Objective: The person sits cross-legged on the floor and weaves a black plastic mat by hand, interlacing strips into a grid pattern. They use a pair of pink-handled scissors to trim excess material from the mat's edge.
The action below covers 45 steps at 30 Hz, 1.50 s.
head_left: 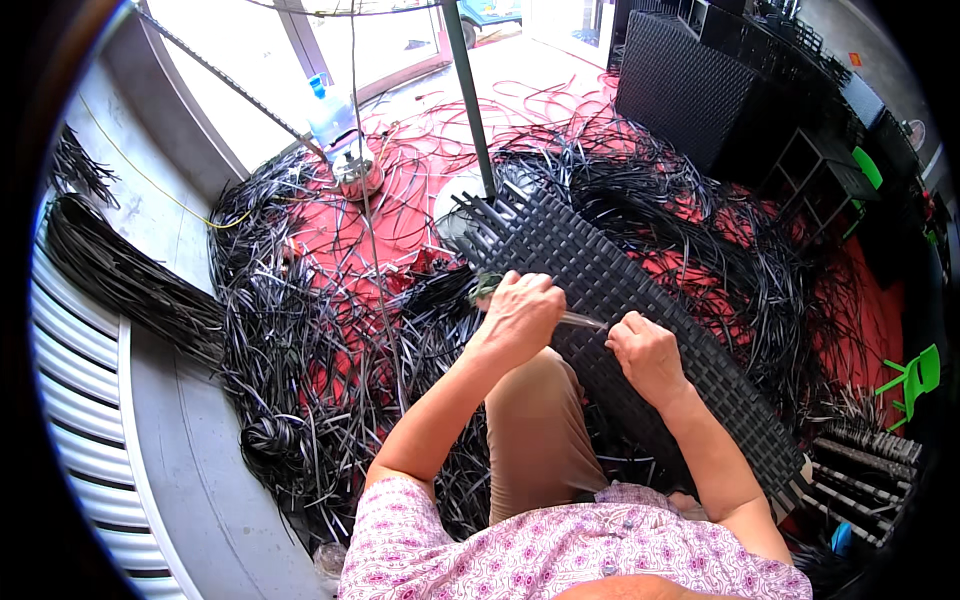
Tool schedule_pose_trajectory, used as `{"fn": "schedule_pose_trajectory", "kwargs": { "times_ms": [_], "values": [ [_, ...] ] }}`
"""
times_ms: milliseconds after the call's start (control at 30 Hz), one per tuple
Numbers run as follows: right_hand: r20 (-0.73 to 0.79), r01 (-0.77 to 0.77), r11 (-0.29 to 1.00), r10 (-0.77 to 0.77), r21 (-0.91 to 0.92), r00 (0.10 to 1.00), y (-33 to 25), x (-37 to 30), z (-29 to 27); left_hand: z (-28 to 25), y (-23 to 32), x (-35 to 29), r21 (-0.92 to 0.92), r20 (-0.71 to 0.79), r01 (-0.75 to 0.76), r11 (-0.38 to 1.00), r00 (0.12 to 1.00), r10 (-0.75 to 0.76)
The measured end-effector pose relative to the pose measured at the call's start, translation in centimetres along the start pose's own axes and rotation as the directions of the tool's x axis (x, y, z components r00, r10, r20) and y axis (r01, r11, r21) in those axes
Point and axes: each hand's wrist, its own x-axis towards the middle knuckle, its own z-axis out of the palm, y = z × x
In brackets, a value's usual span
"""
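Observation:
A long panel of black woven strips (640,300) slants from the upper middle to the lower right in front of me, loose strip ends sticking out at its far end. My left hand (524,315) is closed over the panel's left edge, gripping a flat strip (582,320) that looks pale in the light. The strip runs across the weave to my right hand (645,355), which pinches its other end with fingers together. A small dark green thing (486,288) shows beside my left hand; its kind is unclear. My knee (540,420) is beside the panel.
Heaps of loose black strips (290,350) cover much of the red floor (410,215). A green pole (470,100) stands beyond the panel. A water bottle (332,115) is by the doorway. Dark woven furniture (685,90) and a green chair (912,382) stand at right; a silver slatted rack (85,400) is at left.

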Motion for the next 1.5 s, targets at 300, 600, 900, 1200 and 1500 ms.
{"fn": "schedule_pose_trajectory", "kwargs": {
  "times_ms": [300, 600, 900, 1200, 1500],
  "values": [
    [-0.071, 0.111, 0.994, -0.109, 0.025, 0.992, 2.0, 2.1, 2.1, 3.0, -0.9, -1.0, -0.92, 0.135, 0.201, 0.337, 0.969, -0.209],
    [-0.233, 0.074, 0.992, -0.049, 0.102, 0.971, 1.4, 5.2, 2.8, 4.5, 0.4, 1.7, -0.799, 0.237, 0.257, 0.544, 0.966, -0.107],
    [-0.271, 0.033, 0.963, 0.043, 0.269, 0.962, 2.4, 9.7, 1.2, 6.4, 0.0, 3.6, -0.921, 0.122, 0.229, 0.316, 0.937, -0.326],
    [-0.344, -0.558, 0.819, 0.489, -0.135, 0.802, 11.0, -14.4, -11.6, 5.5, -19.9, 4.5, -0.866, -0.131, 0.287, 0.41, 0.66, -0.74],
    [-0.312, -0.925, 0.143, 0.95, 0.352, 0.029, 10.0, -39.0, -15.9, 6.9, -47.1, 6.1, -0.808, 0.051, 0.498, 0.313, 0.59, -0.806]
  ]
}}
